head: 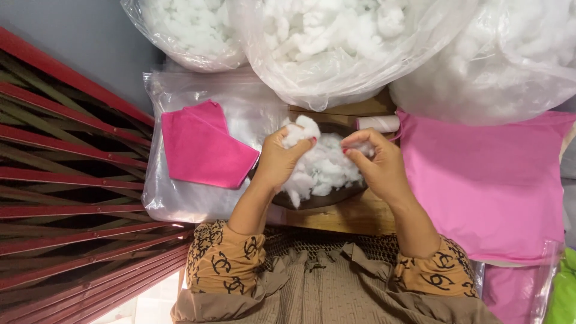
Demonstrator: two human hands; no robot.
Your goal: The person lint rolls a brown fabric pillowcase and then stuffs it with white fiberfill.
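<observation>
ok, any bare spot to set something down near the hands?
Bare wood shows between the stuffing pile and the person's lap. The pink cloth right of the right hand lies flat and unloaded. Crowded: stuffing bags above, folded pink piece beside the left hand.

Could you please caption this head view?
Left hand and right hand pull white stuffing apart beside pink fabric.

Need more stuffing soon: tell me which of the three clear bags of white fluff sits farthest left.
The smallest bag of white fluff, at the top left above the folded pink cloth; the other two bags lie further right.
</observation>
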